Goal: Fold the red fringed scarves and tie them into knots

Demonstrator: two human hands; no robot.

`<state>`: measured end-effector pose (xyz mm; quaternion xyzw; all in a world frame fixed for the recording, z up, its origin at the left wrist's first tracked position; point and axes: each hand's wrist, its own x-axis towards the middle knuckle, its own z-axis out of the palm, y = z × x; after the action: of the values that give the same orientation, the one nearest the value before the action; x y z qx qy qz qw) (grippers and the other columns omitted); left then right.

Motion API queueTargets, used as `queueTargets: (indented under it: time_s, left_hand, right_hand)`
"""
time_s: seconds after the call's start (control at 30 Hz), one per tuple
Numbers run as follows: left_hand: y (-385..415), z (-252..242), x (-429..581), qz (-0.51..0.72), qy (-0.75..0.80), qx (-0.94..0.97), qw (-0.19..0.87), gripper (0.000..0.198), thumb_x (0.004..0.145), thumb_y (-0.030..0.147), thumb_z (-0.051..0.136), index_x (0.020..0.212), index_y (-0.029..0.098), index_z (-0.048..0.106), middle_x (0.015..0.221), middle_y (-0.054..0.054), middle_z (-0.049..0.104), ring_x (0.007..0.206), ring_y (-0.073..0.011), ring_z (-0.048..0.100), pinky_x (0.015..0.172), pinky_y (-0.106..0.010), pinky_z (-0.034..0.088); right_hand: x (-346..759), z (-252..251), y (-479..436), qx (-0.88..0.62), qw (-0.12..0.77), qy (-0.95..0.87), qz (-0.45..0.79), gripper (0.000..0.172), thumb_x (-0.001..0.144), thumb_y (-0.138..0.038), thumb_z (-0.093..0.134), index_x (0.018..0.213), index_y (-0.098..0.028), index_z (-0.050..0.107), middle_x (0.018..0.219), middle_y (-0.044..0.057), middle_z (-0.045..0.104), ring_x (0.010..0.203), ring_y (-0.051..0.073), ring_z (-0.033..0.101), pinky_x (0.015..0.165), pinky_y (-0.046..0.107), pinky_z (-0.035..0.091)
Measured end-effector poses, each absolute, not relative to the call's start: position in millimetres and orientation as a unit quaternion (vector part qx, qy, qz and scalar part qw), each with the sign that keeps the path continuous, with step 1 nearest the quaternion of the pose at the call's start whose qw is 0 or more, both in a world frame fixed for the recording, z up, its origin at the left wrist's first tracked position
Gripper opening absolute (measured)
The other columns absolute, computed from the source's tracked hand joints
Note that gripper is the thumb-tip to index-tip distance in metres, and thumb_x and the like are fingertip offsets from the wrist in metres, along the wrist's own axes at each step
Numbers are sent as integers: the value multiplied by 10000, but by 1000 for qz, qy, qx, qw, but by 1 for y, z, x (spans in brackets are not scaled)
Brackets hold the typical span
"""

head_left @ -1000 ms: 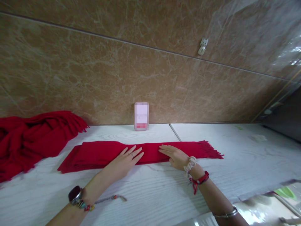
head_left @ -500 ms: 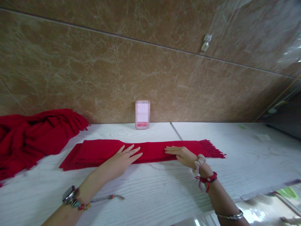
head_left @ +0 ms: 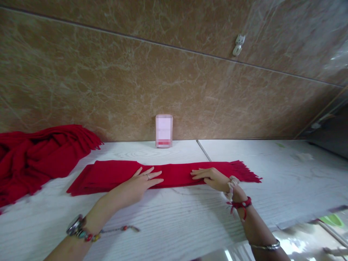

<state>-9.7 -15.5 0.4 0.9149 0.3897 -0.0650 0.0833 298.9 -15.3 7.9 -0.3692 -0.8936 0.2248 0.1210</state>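
Observation:
A red scarf [head_left: 178,175], folded into a long narrow strip, lies flat across the white table [head_left: 174,221], its fringe at the right end. My left hand [head_left: 138,185] rests on the scarf left of its middle, fingers spread and palm down. On the right part of the scarf lies my right hand [head_left: 213,178], its fingers stretched out and pointing left. Neither hand grips the cloth. Layered edges of the fold show at the scarf's left end.
A heap of red fringed cloth [head_left: 40,159] lies at the far left. A phone [head_left: 164,131] leans upright against the brown marbled wall [head_left: 108,83]. A white hook [head_left: 238,45] is fixed on the wall. Beyond the table's right edge shows a green object [head_left: 333,219].
The view shifts slightly. My hands stay on the folded scarf in almost the same places, with the left forearm a little further left.

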Motion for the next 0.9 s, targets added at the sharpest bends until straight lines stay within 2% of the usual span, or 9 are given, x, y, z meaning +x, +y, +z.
queueTargets:
  time_s: [0.17,0.3,0.37,0.43,0.5,0.57,0.63,0.73,0.9]
  left_hand:
    - [-21,4,-10,-64,394,912,92,806,591,-96,300,1254,353,387,1398,54,281,1303,-199,147,1018,-529,122]
    - [-26,13,-2,-22,396,914,86,474,773,92,380,1200,272,477,1363,-9,361,1285,-232,216,1019,-515,157]
    - [-25,16,12,7,398,915,61,361,857,231,348,1185,231,498,1356,-45,370,1276,-243,236,1015,-500,181]
    - [-22,15,30,33,392,919,36,384,893,320,299,1227,212,457,1376,-67,331,1280,-251,221,1010,-497,190]
    - [-17,11,48,46,375,926,27,422,901,367,283,1282,216,385,1401,-75,276,1289,-255,191,1005,-492,197]
    - [-12,4,60,45,352,934,32,446,900,407,276,1308,238,339,1409,-70,259,1292,-254,183,1004,-476,203]
    - [-8,-4,65,37,333,942,37,451,894,429,284,1313,268,326,1404,-58,273,1290,-255,189,1006,-472,191]
    - [-5,-13,62,33,320,946,37,439,891,428,295,1312,306,317,1397,-39,291,1288,-252,195,1012,-474,161]
    - [-4,-15,58,41,312,948,40,427,896,437,278,1308,330,313,1401,-27,277,1288,-247,201,1011,-469,155]
  right_hand:
    - [303,4,-13,-359,116,-898,226,484,643,-24,375,1029,-168,628,1195,53,541,1165,170,425,984,349,354]
    - [301,5,-14,-355,137,-898,221,318,731,-119,444,969,-159,651,1148,81,575,1122,183,474,945,343,396]
    - [296,5,-15,-376,157,-889,208,278,781,-169,425,920,-167,666,1084,78,613,1068,171,520,924,332,415]
    - [290,4,-15,-420,182,-872,174,297,815,-196,396,974,-173,646,1093,77,609,1081,169,509,939,348,398]
    - [284,0,-16,-477,179,-851,130,347,835,-224,387,1133,-175,559,1220,86,519,1180,192,408,986,408,328]
    - [280,-5,-17,-523,126,-837,102,423,851,-265,379,1263,-182,428,1338,90,375,1260,226,269,1013,488,236]
    - [277,-9,-18,-541,57,-834,90,466,865,-300,354,1319,-194,336,1387,84,280,1286,246,187,1010,540,179]
    - [278,-12,-21,-534,11,-842,70,478,881,-319,313,1345,-210,278,1407,72,229,1294,243,153,1011,546,158]
    - [301,-17,-31,-553,10,-832,52,466,892,-317,277,1355,-268,238,1411,43,230,1290,231,176,1008,536,180]
